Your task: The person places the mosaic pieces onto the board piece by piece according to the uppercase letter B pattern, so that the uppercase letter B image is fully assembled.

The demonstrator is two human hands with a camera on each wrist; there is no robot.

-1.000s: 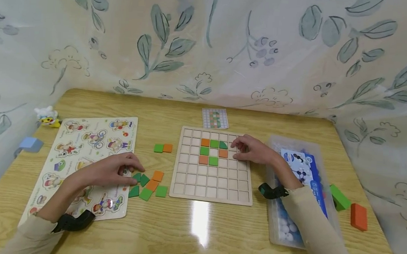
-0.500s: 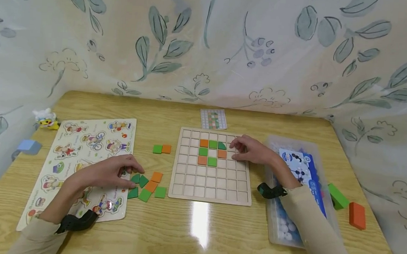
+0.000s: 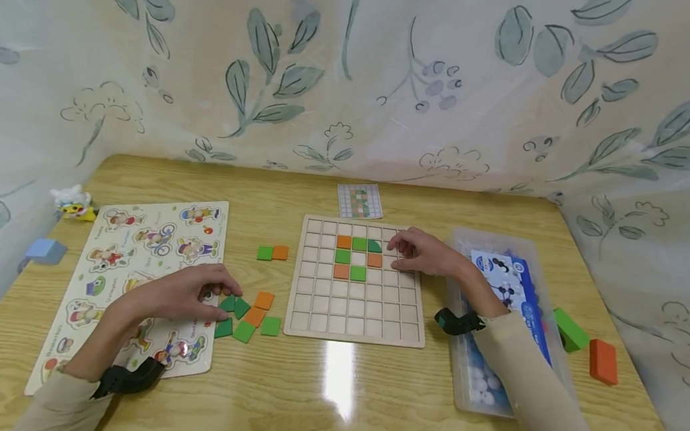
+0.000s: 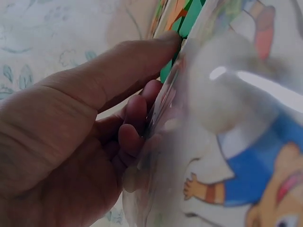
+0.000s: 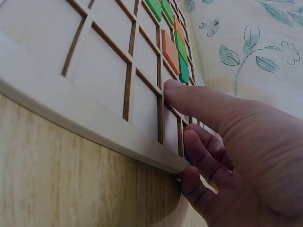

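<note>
Left hand (image 3: 177,290) bends loosely left of the grid board (image 3: 356,308), right hand (image 3: 429,253) likewise over its edge; head view alone shows its seven set tiles (image 3: 359,244) and, leftward, all nine loose tiles (image 3: 255,317).

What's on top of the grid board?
The grid board shows three orange tiles, three light green tiles and one dark green tile. In the head view, the right hand hides part of the grid board's right side, and anything there.
</note>
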